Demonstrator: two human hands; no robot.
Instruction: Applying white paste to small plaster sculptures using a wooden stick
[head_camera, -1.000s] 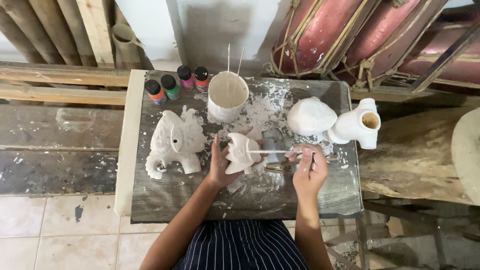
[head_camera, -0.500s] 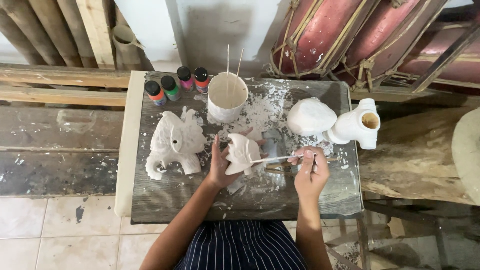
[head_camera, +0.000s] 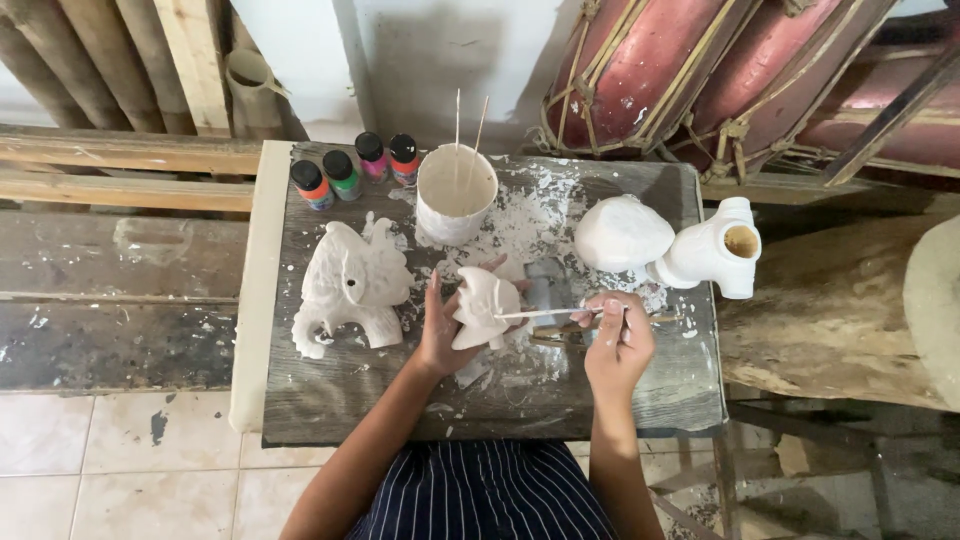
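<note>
My left hand grips a small white plaster figure from its left side, just above the dark wooden table. My right hand pinches a thin brush that runs left, its tip touching the figure. A larger white plaster figure lies flat on the table to the left of my left hand. Behind the small figure stands a white cup with two thin sticks in it.
Several small paint bottles with coloured caps stand at the table's back left. A white plaster animal figure lies at the back right. White paint spatter covers the table's middle. Red drums lean behind; wooden planks run left.
The brush tip has shifted slightly along the small figure. Both hands stay almost in place.
</note>
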